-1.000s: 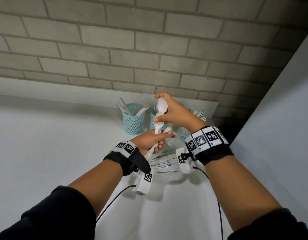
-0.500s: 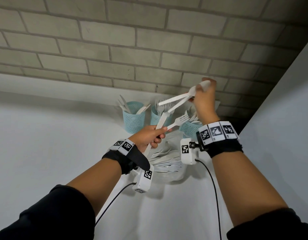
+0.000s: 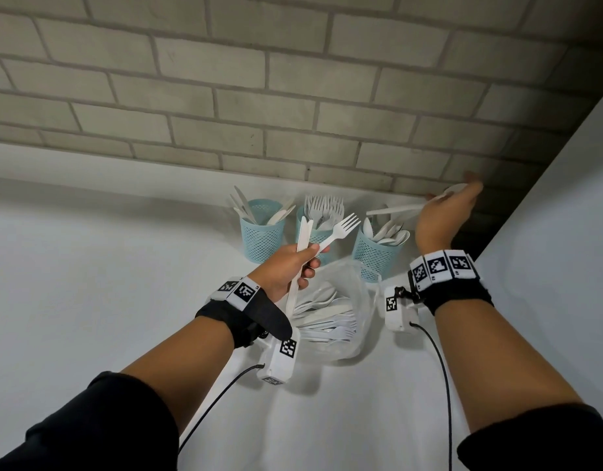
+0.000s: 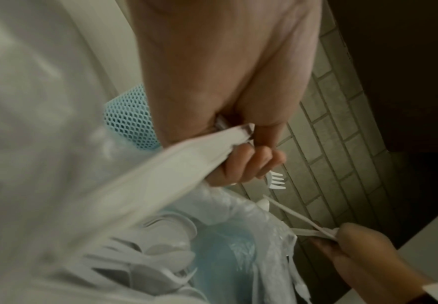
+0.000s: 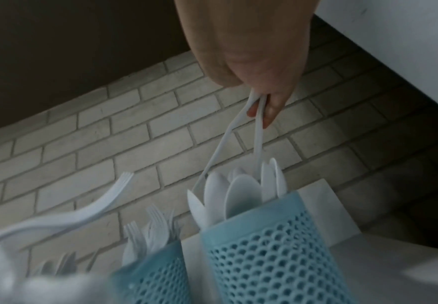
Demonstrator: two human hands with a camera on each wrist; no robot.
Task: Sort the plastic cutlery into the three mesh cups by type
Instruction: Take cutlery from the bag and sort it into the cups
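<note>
Spoons, two white plastic ones [image 5: 258, 131], pinched in our right hand [image 3: 444, 215] just above the rightmost teal mesh cup [image 3: 378, 254], already crowded with spoons. Our left hand [image 3: 286, 270] grips a white plastic fork [image 3: 339, 231] and knife [image 3: 301, 260]. Knives fill the left cup [image 3: 261, 237], forks the middle cup [image 3: 318, 236]. We judge it well along: a clear plastic bag [image 3: 357, 300] on the worktop [image 3: 89, 283] keeps more cutlery.

The right hand [image 5: 249, 61] pinches two white spoons [image 5: 258, 131] above the spoon-filled mesh cup [image 5: 270, 253].
</note>
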